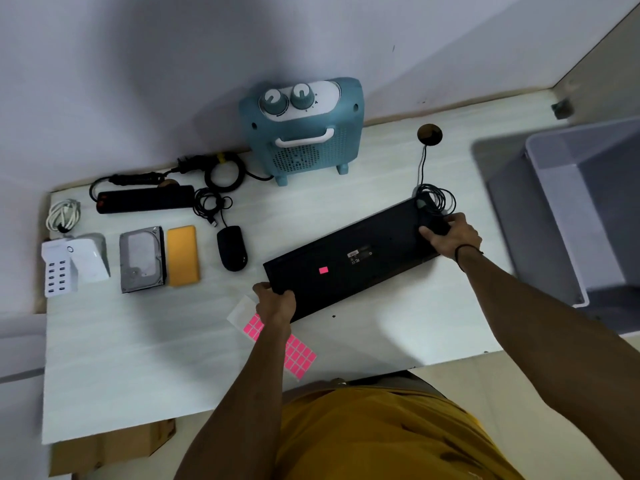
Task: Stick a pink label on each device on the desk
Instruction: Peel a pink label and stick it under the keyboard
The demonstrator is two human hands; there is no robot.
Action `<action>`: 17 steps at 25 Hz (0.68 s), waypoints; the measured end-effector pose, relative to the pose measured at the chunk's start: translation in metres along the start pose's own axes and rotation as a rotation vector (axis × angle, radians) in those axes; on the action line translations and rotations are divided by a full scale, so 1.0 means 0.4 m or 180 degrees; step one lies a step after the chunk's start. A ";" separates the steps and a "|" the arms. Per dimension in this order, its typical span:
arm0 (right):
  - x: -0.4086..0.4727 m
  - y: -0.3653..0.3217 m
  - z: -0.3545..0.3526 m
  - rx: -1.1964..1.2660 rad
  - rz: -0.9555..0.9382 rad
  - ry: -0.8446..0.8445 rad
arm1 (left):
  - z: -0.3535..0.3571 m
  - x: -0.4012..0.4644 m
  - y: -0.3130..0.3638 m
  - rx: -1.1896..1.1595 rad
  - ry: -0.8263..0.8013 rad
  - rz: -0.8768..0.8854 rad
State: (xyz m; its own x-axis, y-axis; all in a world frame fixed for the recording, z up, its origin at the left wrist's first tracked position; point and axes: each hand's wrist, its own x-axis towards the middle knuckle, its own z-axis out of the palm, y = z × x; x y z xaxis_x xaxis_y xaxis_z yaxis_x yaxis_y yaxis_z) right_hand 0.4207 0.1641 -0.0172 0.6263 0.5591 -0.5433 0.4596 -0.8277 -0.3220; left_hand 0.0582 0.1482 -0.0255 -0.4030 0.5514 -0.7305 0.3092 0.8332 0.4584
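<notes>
A black keyboard [349,258] lies underside up and slanted across the white desk [138,358], with one pink label [323,270] stuck near its left end. My left hand [275,301] grips the keyboard's near-left corner. My right hand [450,235] grips its far-right end, beside its coiled cable [434,199]. A sheet of pink labels [299,351] lies on the desk under my left forearm, partly hidden. To the left sit a black mouse [232,247], an orange power bank [183,256], a hard drive [142,259], a white charger hub [57,271] and a black power strip [145,199].
A teal heater [304,129] stands at the back against the wall. A white adapter [91,256] and a coiled white cable [64,214] sit at the far left. A grey plastic bin [581,206] stands to the right of the desk. Cardboard [110,448] lies under the desk's front edge.
</notes>
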 end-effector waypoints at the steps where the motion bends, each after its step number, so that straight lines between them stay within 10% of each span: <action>1: -0.003 -0.001 -0.018 0.0030 -0.0054 -0.0011 | -0.009 0.002 0.006 0.0021 0.0035 0.0066; 10: -0.032 -0.060 -0.119 0.0505 -0.0370 0.0967 | -0.095 0.040 0.190 -0.0253 0.0189 0.0126; 17: 0.005 -0.075 -0.155 0.1495 -0.0779 -0.0253 | -0.182 0.091 0.332 -0.0890 -0.0903 -0.0084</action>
State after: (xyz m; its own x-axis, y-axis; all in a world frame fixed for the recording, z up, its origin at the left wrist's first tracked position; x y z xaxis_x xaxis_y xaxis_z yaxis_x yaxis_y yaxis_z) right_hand 0.4472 0.1930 0.0394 0.4782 0.7482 -0.4599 0.2437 -0.6161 -0.7490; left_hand 0.0218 0.2821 0.0457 -0.1417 0.5291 -0.8367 0.0398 0.8476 0.5292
